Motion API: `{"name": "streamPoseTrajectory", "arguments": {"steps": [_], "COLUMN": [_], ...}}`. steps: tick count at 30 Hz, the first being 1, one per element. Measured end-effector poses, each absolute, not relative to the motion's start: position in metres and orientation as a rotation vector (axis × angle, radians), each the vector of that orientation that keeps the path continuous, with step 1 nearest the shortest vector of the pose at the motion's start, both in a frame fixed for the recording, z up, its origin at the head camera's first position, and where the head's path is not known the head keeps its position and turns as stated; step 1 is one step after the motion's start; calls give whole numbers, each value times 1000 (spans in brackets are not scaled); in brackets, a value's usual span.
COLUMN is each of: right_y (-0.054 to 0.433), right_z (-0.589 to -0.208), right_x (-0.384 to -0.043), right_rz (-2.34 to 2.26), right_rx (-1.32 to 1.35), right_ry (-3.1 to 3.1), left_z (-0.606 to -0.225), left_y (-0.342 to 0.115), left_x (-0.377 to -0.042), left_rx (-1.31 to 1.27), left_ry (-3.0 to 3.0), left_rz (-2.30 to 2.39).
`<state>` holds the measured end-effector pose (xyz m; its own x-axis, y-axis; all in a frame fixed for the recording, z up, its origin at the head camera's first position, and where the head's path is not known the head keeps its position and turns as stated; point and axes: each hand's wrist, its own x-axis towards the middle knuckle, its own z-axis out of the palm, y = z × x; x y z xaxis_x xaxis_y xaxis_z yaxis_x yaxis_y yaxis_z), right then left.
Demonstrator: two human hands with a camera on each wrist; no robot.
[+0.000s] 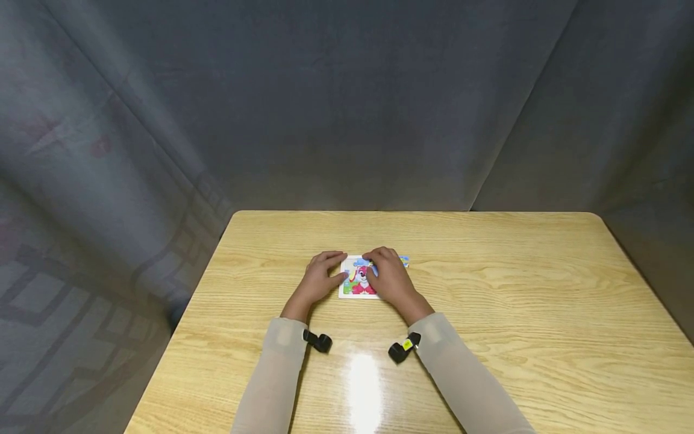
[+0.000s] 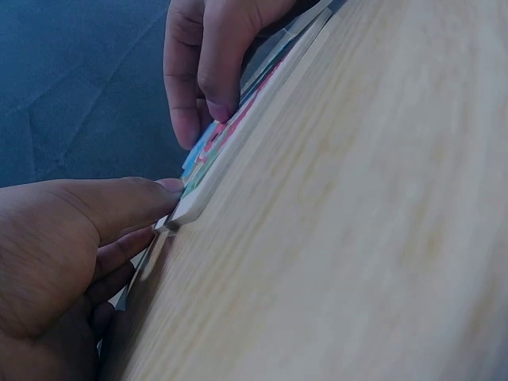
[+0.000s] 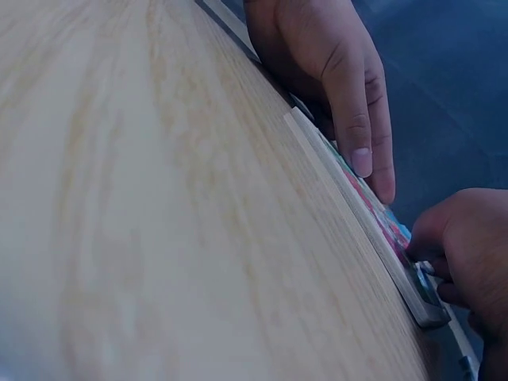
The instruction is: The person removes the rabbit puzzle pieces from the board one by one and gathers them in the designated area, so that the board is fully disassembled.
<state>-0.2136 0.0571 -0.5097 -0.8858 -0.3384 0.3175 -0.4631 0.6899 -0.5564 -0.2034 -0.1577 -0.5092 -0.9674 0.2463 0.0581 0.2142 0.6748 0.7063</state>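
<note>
A small jigsaw puzzle (image 1: 360, 289) with a white border lies flat on the table, showing a pink and white cartoon animal. My left hand (image 1: 320, 278) holds its left edge, the thumb on the border and the fingers towards the far corner. Over the right part of the picture, my right hand (image 1: 391, 278) pinches a puzzle piece, mostly hidden by the fingers; a pale bit shows by the thumb in the right wrist view. In the left wrist view the right thumb and fingers (image 2: 221, 71) point down onto the picture.
Blue and yellow puzzle pieces (image 1: 404, 260) lie just beyond the right hand, partly covered by it. The wooden table (image 1: 515, 313) reaches a grey curtain (image 1: 347, 108) at the back. Each wrist wears a small black camera (image 1: 323, 343).
</note>
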Motion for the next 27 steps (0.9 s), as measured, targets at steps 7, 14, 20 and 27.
{"name": "streamPoseTrajectory", "arguments": {"steps": [7, 14, 20, 27], "right_y": [58, 58, 59, 58], "right_z": [-509, -509, -509, -505], "right_x": [-213, -212, -211, -210], "right_rz": [969, 949, 935, 961], "right_rx": [662, 662, 666, 667], "right_ry": [-2722, -2740, -2740, -2729], "left_z": [-509, -510, -510, -511], "left_y": [-158, -158, -158, -160], "left_x": [-204, -203, -203, -204], "left_rx": [386, 389, 399, 400], "left_ry": [2832, 2836, 2830, 2833], "left_rz": [1183, 1183, 1179, 1177]}}
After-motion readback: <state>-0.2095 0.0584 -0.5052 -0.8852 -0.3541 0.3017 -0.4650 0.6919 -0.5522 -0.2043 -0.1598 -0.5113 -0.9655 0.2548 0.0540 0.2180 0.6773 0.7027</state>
